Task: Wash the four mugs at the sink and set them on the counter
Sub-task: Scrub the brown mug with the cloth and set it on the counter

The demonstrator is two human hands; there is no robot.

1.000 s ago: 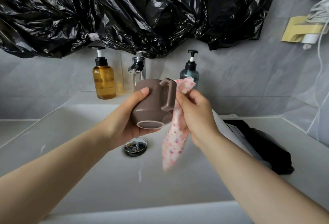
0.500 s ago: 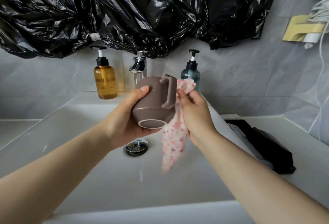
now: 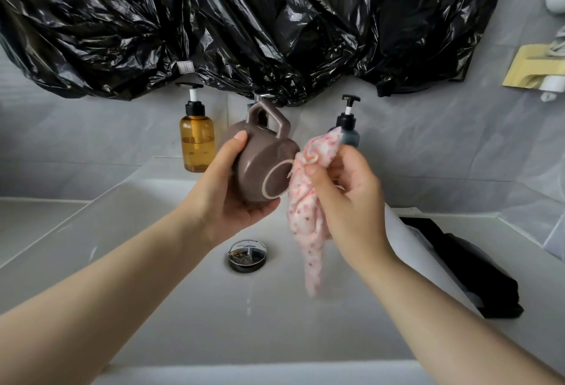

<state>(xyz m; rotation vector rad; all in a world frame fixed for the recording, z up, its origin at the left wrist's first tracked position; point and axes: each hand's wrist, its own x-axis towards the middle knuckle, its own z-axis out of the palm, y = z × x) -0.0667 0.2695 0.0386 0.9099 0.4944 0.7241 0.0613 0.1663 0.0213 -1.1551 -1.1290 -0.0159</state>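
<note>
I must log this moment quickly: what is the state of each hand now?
Left hand: closed, its fingers hold the brown mug over the sink.
Right hand: closed, its fingers hold the pink cloth.

— How is the light?
— Soft, even and fairly bright; its source can't be told. Only faint shadow lies in the sink (image 3: 183, 308) around the drain (image 3: 247, 255), which carries a small glint.
— Any glare?
— White streaks on the black plastic sheet (image 3: 275, 27), far above the drain.
— And sharpness?
— The cloth (image 3: 308, 222) just right of the drain smears at its tail, and the right hand (image 3: 351, 201) is soft. Out from the drain toward the edges, lines bow and forearms stretch.
</note>
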